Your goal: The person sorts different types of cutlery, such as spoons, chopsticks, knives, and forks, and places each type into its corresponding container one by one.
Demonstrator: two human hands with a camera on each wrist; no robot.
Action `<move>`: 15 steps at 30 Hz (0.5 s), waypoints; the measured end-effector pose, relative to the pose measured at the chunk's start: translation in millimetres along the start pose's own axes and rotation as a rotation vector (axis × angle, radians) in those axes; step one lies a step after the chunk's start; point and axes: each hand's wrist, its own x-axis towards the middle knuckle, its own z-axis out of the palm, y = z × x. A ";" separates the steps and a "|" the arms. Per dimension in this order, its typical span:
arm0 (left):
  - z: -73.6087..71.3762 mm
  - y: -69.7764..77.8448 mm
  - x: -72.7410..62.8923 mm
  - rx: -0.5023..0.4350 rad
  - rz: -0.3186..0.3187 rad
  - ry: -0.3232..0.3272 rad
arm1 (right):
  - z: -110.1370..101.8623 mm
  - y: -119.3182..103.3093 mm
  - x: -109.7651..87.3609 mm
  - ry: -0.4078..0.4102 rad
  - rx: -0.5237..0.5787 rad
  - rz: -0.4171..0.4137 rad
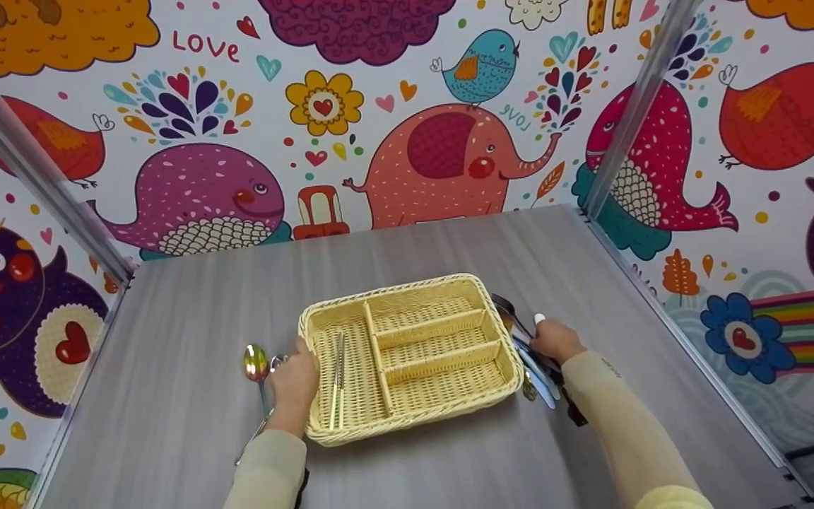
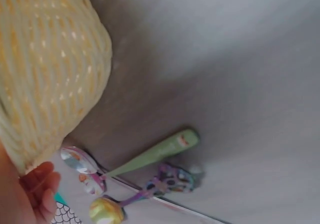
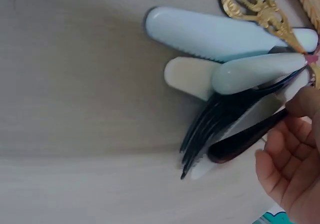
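Note:
A pale wicker cutlery basket (image 1: pixel 417 420), divided into several compartments, is in the middle of the head view. Its left compartment holds a pair of silver-and-gold chopsticks (image 1: pixel 337 382). My left hand (image 1: pixel 294 387) grips the basket's left rim, its fingers curled at the edge in the left wrist view. Beyond the basket's right side, my right hand (image 1: pixel 557 342) is over a pile of cutlery. In the right wrist view its thumb and fingers pinch a dark handle (image 3: pixel 245 140); the far end is hidden. Beside that handle lie a black fork (image 3: pixel 212 121) and a light blue handle (image 3: pixel 200 31).
Left of the basket lie several spoons, among them one with a shiny gold bowl (image 1: pixel 255 360) and a green-handled one (image 2: pixel 157 151). An ornate gold handle (image 3: pixel 255 8) lies near the basket's right side. Patterned panels (image 1: pixel 322 162) border the grey table (image 1: pixel 167 396).

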 end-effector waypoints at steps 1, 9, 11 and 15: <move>-0.2 0.1 0.0 -0.003 -0.002 0.000 | -2.2 -0.2 0.7 -0.001 0.002 -0.002; -0.5 -1.3 -1.3 -0.005 -0.022 -0.032 | -37.3 -8.7 9.8 0.049 0.010 -0.047; 0.0 -1.5 -2.2 -0.004 -0.016 -0.030 | -48.5 -13.6 12.4 0.076 0.001 -0.072; 1.6 -0.9 -2.9 0.005 0.004 0.011 | -69.5 -33.1 15.2 0.143 -0.034 -0.143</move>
